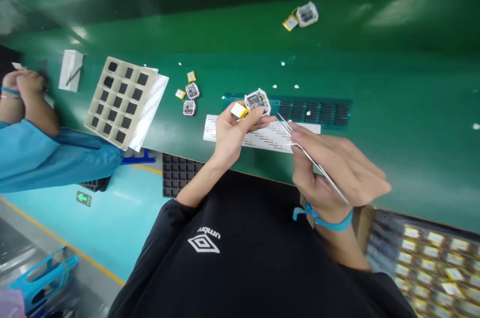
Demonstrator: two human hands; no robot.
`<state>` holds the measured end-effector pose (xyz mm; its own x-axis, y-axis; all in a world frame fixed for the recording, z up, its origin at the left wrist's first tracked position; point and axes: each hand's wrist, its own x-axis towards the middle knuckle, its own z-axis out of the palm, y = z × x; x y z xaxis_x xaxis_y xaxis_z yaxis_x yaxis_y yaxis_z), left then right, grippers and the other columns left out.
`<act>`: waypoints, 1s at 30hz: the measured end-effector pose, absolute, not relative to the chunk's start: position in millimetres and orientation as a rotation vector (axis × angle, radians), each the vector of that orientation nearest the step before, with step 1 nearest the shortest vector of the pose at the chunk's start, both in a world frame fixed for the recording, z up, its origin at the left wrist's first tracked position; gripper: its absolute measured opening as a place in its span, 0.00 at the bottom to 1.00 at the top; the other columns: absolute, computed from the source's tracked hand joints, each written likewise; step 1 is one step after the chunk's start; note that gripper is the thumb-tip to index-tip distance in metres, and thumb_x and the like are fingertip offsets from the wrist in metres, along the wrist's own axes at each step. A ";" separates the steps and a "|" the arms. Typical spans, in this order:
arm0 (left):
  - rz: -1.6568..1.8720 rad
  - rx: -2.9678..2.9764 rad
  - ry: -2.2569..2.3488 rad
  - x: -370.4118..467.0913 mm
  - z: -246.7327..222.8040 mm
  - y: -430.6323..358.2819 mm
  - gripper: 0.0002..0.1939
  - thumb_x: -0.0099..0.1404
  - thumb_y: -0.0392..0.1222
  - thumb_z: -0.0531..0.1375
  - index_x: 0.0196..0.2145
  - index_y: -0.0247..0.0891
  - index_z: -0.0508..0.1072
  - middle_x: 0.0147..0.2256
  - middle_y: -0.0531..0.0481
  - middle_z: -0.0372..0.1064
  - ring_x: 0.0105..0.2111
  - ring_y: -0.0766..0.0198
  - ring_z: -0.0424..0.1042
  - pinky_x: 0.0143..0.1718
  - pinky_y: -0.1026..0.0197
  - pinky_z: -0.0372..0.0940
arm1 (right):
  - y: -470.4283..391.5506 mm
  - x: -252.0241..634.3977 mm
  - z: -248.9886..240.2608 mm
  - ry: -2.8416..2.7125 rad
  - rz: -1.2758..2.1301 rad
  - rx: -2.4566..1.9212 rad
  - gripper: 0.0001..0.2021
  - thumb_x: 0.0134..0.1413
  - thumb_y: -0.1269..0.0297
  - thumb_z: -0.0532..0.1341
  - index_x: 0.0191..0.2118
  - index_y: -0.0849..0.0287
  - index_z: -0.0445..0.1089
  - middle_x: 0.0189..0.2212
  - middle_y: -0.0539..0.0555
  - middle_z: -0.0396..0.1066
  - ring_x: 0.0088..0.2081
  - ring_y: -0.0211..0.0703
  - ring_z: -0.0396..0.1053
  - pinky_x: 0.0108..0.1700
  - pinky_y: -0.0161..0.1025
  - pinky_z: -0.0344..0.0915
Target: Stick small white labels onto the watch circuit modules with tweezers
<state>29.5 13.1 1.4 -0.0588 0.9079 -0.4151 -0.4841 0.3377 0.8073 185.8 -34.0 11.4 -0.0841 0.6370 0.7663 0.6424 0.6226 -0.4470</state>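
Observation:
My left hand (233, 134) grips a white watch case (258, 101) with its circuit board facing up, the thumb on its lower edge. A small yellow-edged battery (239, 110) lies beside the case, over the same hand. In my right hand (326, 165) is a pair of metal tweezers (318, 168), fingers closed round it and tips pointing towards the case, a little apart from it. Below both hands lies a white printed sheet (262, 139). Behind it is a dark green strip with black slotted pieces (314, 111).
Two more watch cases (189, 107) with batteries lie left; another case (307, 14) lies at the back. A beige compartment tray (125, 67) holds dark squares. A co-worker's hands (28, 80) are far left. A tray of battery units (423, 263) stands lower right. White bits dot the green mat.

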 end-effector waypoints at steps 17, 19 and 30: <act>1.188 0.384 1.056 23.3 -1.3 4.9 0.22 0.53 0.43 0.75 0.36 0.38 0.68 0.27 0.54 0.80 0.27 0.63 0.82 0.35 0.63 0.74 | -32.6 176.2 10.1 -1.865 -0.006 -1.062 0.27 0.57 0.83 0.68 0.59 0.51 0.77 0.48 0.53 0.83 0.41 0.51 0.84 0.44 0.43 0.80; 1.180 0.362 1.045 25.1 0.8 4.2 0.19 0.56 0.42 0.74 0.36 0.39 0.67 0.28 0.54 0.80 0.27 0.63 0.83 0.35 0.64 0.74 | -35.8 174.2 14.1 -1.871 -0.035 -1.094 0.25 0.58 0.82 0.67 0.57 0.52 0.77 0.47 0.54 0.83 0.40 0.50 0.84 0.44 0.42 0.80; 1.278 0.457 1.083 29.9 5.0 -0.7 0.28 0.52 0.52 0.76 0.35 0.42 0.61 0.26 0.57 0.78 0.24 0.61 0.82 0.31 0.63 0.74 | -44.9 163.1 18.9 -1.887 -0.033 -1.130 0.21 0.57 0.83 0.67 0.56 0.61 0.77 0.43 0.58 0.84 0.38 0.50 0.84 0.44 0.40 0.80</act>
